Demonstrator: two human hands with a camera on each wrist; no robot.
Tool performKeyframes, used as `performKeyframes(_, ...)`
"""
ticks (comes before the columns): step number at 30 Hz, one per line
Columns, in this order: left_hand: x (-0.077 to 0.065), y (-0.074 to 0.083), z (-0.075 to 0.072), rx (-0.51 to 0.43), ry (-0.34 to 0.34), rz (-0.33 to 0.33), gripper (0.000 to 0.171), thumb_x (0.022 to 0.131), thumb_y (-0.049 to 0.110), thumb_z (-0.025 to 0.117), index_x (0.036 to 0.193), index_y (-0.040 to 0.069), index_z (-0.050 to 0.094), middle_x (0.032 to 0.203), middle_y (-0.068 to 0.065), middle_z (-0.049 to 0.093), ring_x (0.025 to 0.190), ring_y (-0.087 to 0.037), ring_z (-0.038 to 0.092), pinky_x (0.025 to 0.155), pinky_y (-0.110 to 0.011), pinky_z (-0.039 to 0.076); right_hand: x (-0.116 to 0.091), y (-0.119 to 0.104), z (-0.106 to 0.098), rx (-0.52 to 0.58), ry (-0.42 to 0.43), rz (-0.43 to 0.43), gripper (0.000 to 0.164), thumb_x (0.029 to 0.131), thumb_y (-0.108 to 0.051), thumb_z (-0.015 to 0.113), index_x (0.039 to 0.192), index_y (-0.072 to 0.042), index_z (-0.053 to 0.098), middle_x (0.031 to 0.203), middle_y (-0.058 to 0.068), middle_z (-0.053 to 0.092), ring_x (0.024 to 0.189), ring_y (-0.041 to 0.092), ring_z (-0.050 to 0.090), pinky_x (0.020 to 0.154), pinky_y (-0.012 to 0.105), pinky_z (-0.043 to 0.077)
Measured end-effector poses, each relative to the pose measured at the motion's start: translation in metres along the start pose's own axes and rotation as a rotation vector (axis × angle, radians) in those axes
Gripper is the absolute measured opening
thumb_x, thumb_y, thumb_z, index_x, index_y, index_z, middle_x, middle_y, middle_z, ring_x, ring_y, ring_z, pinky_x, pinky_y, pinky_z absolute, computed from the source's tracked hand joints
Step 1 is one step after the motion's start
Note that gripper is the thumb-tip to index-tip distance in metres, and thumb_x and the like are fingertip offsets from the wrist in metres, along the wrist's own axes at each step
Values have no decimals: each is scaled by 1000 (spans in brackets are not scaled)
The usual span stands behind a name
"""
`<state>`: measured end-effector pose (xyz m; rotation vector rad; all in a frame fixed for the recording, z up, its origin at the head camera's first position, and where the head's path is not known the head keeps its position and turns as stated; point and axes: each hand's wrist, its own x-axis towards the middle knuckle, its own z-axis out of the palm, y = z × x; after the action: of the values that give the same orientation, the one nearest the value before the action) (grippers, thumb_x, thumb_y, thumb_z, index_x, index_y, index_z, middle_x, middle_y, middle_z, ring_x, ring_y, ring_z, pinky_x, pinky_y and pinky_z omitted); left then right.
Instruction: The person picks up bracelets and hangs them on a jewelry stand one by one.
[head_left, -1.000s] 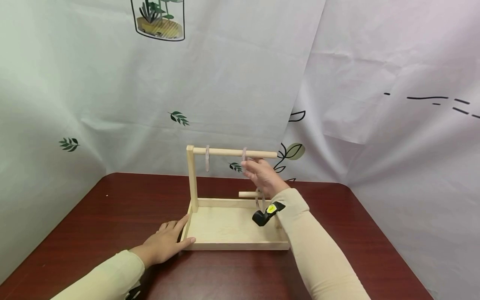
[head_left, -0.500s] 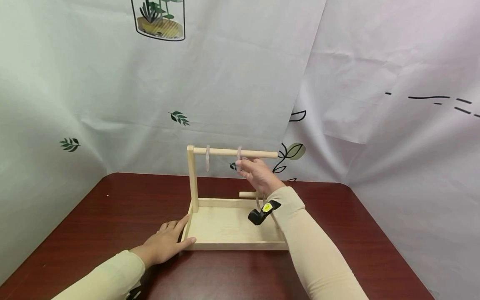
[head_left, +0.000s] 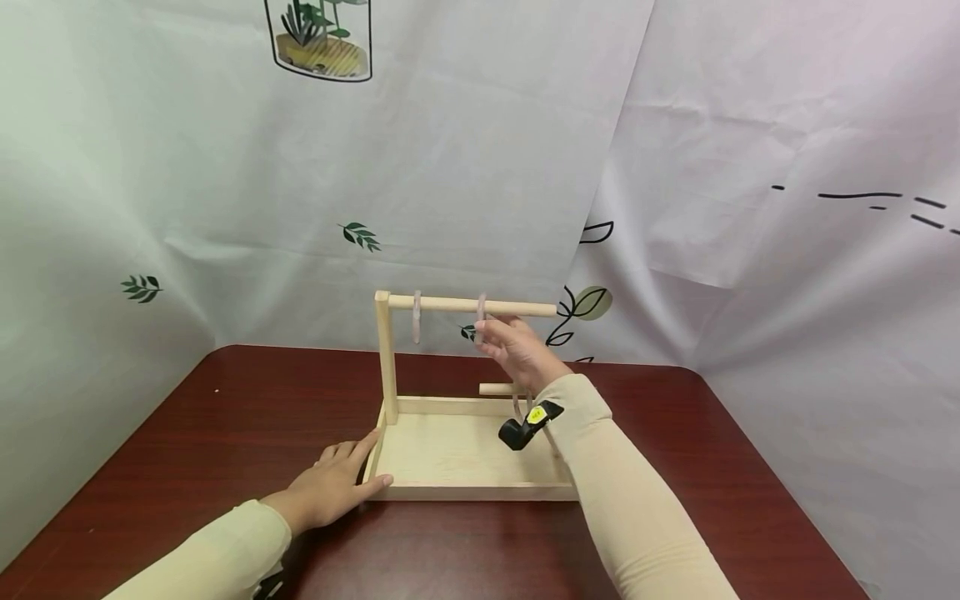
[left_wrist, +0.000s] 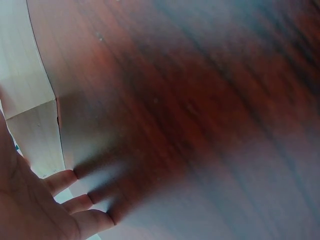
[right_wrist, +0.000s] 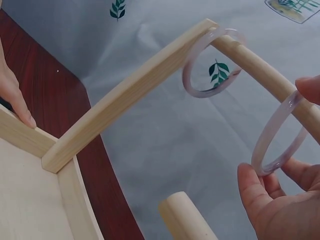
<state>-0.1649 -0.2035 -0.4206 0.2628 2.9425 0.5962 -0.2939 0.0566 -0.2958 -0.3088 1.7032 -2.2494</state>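
Observation:
A pale wooden display stand has a tray base (head_left: pixel 465 493), an upright post (head_left: pixel 386 358) and a long upper rod (head_left: pixel 450 304). One translucent lilac bangle (right_wrist: pixel 210 92) hangs on that rod near the post. Farther along it, my right hand (head_left: pixel 521 354) holds a second bangle (right_wrist: pixel 267 140) that encircles the rod, fingertips at its lower edge. A shorter, lower rod (head_left: pixel 493 389) carries another bangle (head_left: pixel 517 407), partly hidden behind my right wrist. My left hand (head_left: pixel 330 487) rests on the tray's left side, fingers extended, with the thumb at the front corner.
The stand sits on a dark red-brown wooden table (head_left: pixel 247 400). White printed cloth (head_left: pixel 480 150) hangs behind and at both sides. A black wrist camera (head_left: pixel 528 425) is strapped to my right forearm, over the tray.
My right hand has moved slightly left along the upper rod, bringing its bangle closer to the other one there. The left hand and the stand have stayed put.

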Motion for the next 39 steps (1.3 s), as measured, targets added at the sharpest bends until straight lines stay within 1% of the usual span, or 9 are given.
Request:
performKeyframes(6,0,-1,0,-4,2,-2,86,89,66,50,153,13,27,136,-26,45,129,-51,36,87,-67,40,-1,0,-3,-8,-11,3,61,92,-5,55,147,-1,29,152,16,29,141,32,29,111,43,30)
performKeyframes(11,-1,-1,-1,-23,-4,-2,86,88,65,52,152,13,28,136,-26,45,128,-51,37,86,-66,41,-1,0,-3,-5,-19,21,62,92,-6,55,148,-2,28,153,15,28,141,31,29,111,43,31)
performKeyframes(15,0,-1,-4,-54,-12,6,87,87,63,56,151,10,30,135,-26,45,127,-51,37,86,-66,41,-2,1,-4,-14,-24,25,61,93,-8,54,148,-1,29,154,14,26,140,32,28,111,45,31)
performKeyframes(21,1,-1,-10,-72,-28,12,86,86,60,61,149,9,32,134,-26,47,125,-52,39,86,-66,42,-3,1,-3,-36,-28,24,59,93,-9,53,146,0,29,151,15,29,139,31,30,109,45,33)
performKeyframes(26,1,0,-13,-65,-35,13,86,86,60,61,149,9,32,133,-26,47,124,-53,40,86,-65,42,-2,2,-3,-30,-39,14,60,93,-9,52,146,1,28,153,16,25,142,34,26,110,47,31)
performKeyframes(33,2,1,-14,-85,-48,26,87,87,59,61,150,9,30,136,-27,45,126,-54,38,88,-66,40,-8,0,-6,-39,-42,16,63,93,-10,54,148,0,25,154,15,25,141,32,26,112,48,27)
performKeyframes(35,2,1,-15,-99,-45,32,87,87,59,60,150,8,29,137,-28,43,127,-54,37,89,-66,40,-11,-1,-8,-55,-47,15,64,94,-11,53,150,-2,24,153,17,26,142,33,26,112,48,27)
performKeyframes(39,3,2,-18,-121,-16,45,87,88,57,60,150,5,28,140,-29,41,128,-53,37,93,-65,38,-17,-3,-13,-150,-44,9,62,97,-12,52,152,-7,23,154,17,25,142,31,27,111,45,31)
